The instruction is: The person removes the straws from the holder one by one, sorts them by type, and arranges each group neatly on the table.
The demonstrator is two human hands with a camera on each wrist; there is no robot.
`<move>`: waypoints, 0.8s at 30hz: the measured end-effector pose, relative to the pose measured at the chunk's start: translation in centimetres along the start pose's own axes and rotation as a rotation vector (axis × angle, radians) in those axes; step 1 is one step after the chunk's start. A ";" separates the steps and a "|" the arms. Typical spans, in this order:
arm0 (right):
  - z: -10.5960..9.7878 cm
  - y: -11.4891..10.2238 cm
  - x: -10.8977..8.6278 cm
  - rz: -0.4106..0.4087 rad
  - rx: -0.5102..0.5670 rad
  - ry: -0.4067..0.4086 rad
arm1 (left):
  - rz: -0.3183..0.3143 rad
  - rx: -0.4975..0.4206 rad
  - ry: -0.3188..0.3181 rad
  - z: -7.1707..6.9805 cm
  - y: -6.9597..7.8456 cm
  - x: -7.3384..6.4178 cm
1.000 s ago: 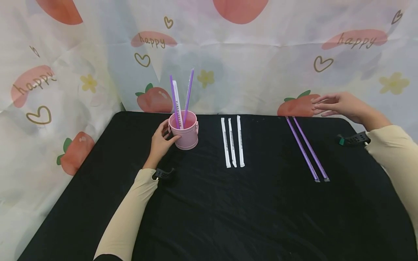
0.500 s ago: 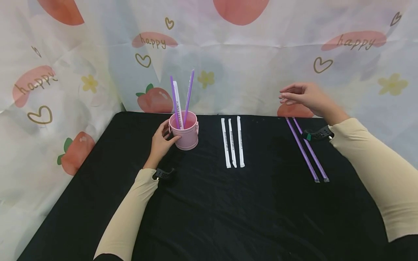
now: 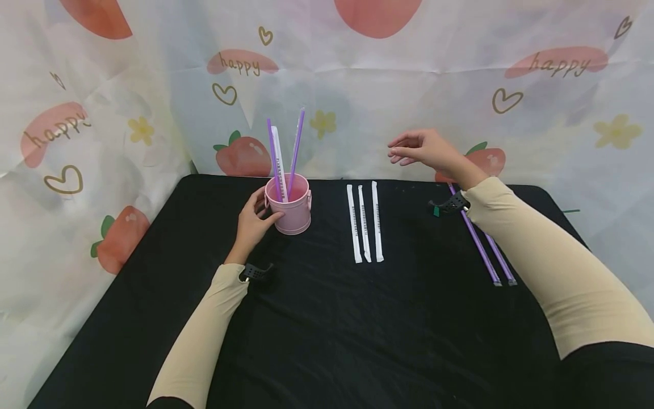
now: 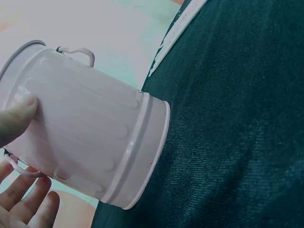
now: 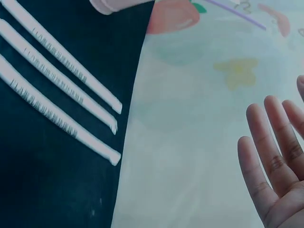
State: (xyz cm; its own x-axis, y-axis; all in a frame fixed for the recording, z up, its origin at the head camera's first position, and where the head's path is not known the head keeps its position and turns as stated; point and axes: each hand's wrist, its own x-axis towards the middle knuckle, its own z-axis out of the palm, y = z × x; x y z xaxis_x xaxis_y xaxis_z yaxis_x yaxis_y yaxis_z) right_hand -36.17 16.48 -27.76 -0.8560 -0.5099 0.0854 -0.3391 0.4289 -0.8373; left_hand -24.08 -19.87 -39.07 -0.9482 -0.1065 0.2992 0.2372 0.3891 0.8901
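A small pink metal bucket (image 3: 288, 218) stands upright at the left of the table. It holds two purple straws (image 3: 297, 145) and a white paper-wrapped straw (image 3: 278, 159). My left hand (image 3: 251, 221) grips its near left side, thumb on the front wall (image 4: 71, 109) and fingers by the side handle (image 4: 23, 171). Raised above the table's back edge, my right hand (image 3: 421, 149) holds nothing, its fingers relaxed. Below and to its left lie three white wrapped straws (image 3: 364, 224), side by side; they also show in the right wrist view.
Two purple straws (image 3: 482, 250) lie at the right, partly hidden under my right forearm (image 3: 536, 255). Black cloth (image 3: 357, 329) covers the table. A fruit-printed curtain (image 3: 368, 108) hangs right behind the back edge.
My right hand has swept left through the air, from above the loose purple straws to behind the white wrapped straws. The left hand and the bucket have stayed put.
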 end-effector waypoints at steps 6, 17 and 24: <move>2.1 -0.2 2.0 0.005 0.022 -0.015 | 0.006 -0.003 -0.002 -0.1 -0.1 0.0; 5.9 -1.0 5.1 0.046 0.082 -0.002 | 0.024 -0.004 0.000 0.0 -0.1 0.0; 8.6 -1.8 6.5 0.039 0.152 0.022 | 0.024 -0.015 0.006 0.1 -1.3 0.5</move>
State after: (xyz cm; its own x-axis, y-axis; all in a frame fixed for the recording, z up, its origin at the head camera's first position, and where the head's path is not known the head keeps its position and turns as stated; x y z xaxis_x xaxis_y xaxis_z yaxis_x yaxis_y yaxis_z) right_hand -37.78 5.95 -30.40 -0.8763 -0.4778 0.0612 -0.2434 0.3296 -0.9122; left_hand -24.93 -20.32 -40.12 -0.9410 -0.1025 0.3224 0.2629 0.3782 0.8876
